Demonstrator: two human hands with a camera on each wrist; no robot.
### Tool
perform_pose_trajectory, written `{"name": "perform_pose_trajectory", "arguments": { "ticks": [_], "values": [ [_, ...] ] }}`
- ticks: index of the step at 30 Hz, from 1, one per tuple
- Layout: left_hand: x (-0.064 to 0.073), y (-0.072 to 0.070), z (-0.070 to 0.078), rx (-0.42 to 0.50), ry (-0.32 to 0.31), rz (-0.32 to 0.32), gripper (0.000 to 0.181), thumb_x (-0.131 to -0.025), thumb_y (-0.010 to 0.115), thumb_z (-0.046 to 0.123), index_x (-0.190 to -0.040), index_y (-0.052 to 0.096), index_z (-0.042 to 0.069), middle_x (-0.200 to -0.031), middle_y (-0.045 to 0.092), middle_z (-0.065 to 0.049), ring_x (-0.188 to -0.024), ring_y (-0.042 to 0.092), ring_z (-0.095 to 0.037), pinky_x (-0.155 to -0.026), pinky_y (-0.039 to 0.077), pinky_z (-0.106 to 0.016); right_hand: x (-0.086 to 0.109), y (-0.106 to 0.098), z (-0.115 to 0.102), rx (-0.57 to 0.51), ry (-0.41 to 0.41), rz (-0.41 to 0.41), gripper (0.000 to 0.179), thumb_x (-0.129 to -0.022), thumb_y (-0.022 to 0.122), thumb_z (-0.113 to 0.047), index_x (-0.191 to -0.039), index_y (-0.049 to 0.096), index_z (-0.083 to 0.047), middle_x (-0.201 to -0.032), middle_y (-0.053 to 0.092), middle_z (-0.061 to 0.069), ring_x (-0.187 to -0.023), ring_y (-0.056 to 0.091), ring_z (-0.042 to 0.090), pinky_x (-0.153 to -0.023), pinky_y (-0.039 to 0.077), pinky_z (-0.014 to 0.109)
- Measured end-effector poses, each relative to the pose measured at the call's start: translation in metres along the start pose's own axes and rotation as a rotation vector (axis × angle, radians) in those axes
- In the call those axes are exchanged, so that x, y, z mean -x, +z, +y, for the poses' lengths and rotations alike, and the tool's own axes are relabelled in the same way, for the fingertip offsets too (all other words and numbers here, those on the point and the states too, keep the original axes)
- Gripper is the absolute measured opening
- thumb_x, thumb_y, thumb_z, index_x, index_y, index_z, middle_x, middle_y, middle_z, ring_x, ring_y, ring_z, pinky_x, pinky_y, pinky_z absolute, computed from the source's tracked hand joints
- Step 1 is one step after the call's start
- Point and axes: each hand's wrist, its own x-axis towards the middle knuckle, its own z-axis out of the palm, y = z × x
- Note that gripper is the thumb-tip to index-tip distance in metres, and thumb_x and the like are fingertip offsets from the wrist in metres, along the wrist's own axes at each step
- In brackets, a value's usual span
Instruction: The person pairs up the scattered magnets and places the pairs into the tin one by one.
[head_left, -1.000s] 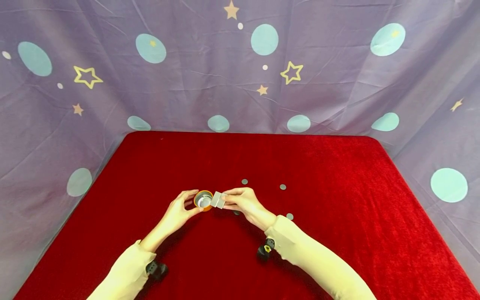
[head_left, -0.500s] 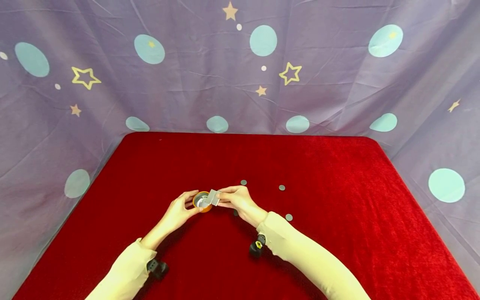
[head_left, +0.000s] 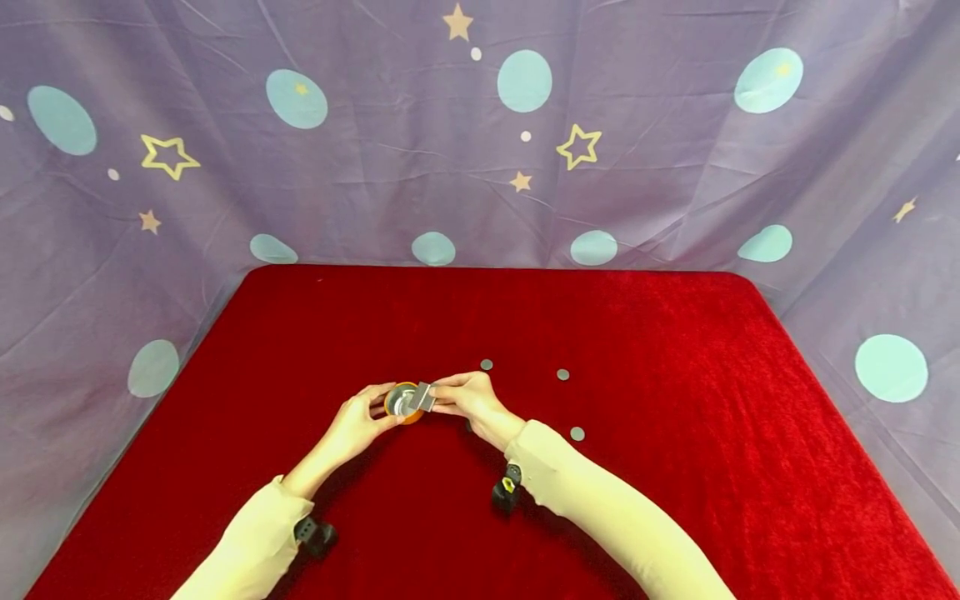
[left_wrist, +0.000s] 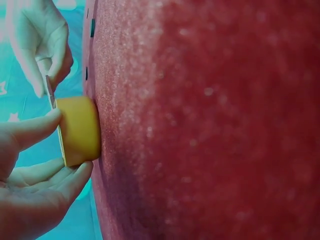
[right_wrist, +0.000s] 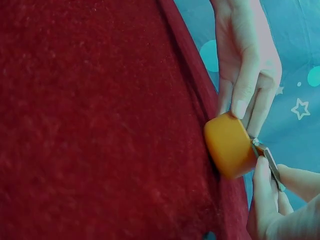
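A small orange bowl (head_left: 402, 403) with a shiny silver inside sits on the red cloth. My left hand (head_left: 357, 423) holds its left side, thumb at the rim; the left wrist view shows fingers under the bowl's orange outer wall (left_wrist: 80, 131). From the right, my right hand (head_left: 476, 402) pinches a flat silver-grey rectangular piece (head_left: 423, 397) with a line across it. That piece overlaps the bowl's right rim. Seen edge-on in the right wrist view, the thin piece (right_wrist: 273, 167) slants between thumb and fingers beside the rim. What lies in the bowl is too small to tell.
Flat grey discs lie on the cloth: one disc (head_left: 487, 365) beyond the right hand, another disc (head_left: 563, 375) farther right, a third disc (head_left: 577, 434) nearer. A further one is mostly hidden below the right hand. A purple patterned curtain (head_left: 480, 200) surrounds the table's back and sides.
My right hand has moved left, bringing the silver-grey piece from beside the bowl to over its right rim. The piece's tilt has changed. My left hand and the bowl have hardly moved.
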Motion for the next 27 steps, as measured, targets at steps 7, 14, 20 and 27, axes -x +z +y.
{"name": "perform_pose_trajectory", "arguments": {
  "ticks": [7,14,20,27],
  "values": [
    [0.001,-0.001,0.002,0.017,0.022,-0.005,0.051,-0.075,0.066,-0.001,-0.119,0.045,-0.014,-0.112,0.050,-0.027,-0.099,0.055,-0.037,-0.080,0.049,-0.034,0.001,0.005,0.001,0.012,-0.020,0.021,0.024,-0.074,0.060,0.012,-0.097,0.059,0.019,-0.092,0.060,0.031,-0.075,0.063,0.026,-0.064,0.053,0.030],
    [0.000,0.001,0.004,-0.021,0.030,0.002,0.050,-0.075,0.067,-0.001,-0.118,0.045,-0.015,-0.110,0.050,-0.026,-0.098,0.055,-0.038,-0.080,0.049,-0.036,-0.004,0.008,0.003,0.058,-0.074,0.027,0.022,-0.073,0.062,0.012,-0.094,0.059,0.019,-0.088,0.061,0.031,-0.066,0.064,0.020,-0.061,0.053,0.029],
    [-0.002,0.002,0.004,-0.032,0.045,0.002,0.050,-0.074,0.067,-0.001,-0.118,0.045,-0.015,-0.110,0.050,-0.025,-0.098,0.055,-0.037,-0.080,0.048,-0.035,-0.008,0.010,0.003,0.111,-0.113,0.049,0.020,-0.072,0.064,0.010,-0.090,0.061,0.018,-0.084,0.063,0.028,-0.061,0.063,0.017,-0.059,0.053,0.028],
    [-0.005,0.002,0.003,-0.030,0.068,0.000,0.049,-0.074,0.067,-0.001,-0.115,0.046,-0.017,-0.107,0.051,-0.025,-0.096,0.056,-0.037,-0.080,0.049,-0.035,-0.013,0.014,0.006,0.169,-0.138,0.095,0.021,-0.070,0.067,0.009,-0.088,0.063,0.017,-0.080,0.064,0.025,-0.058,0.062,0.016,-0.055,0.053,0.027]
  ]
}}
